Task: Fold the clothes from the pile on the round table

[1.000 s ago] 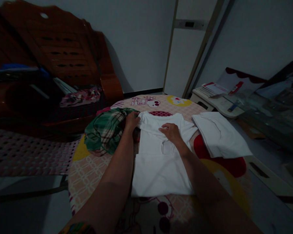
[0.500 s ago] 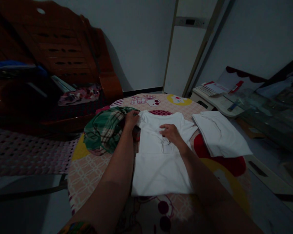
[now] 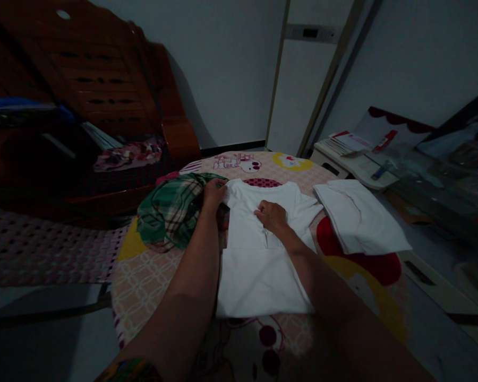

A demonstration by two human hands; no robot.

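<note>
A white T-shirt lies spread on the round table, neckline away from me and its lower part folded up. My left hand is closed on the shirt's left shoulder edge. Over the chest, my right hand has its fingers curled together, pinching the shirt's fabric, which is wrinkled just below. Against my left hand rests a bunched green plaid cloth. On the right side lies a folded white garment.
The table has a patterned cover with cartoon figures. Beyond it on the left stands a wooden bench with cloth on its seat. A glass-topped stand with papers and other items is on the right. A tall white cabinet-like unit stands behind.
My right hand has shifted slightly left on the shirt, and its fingers have gone from spread to curled together. My left hand stays at the shoulder edge.
</note>
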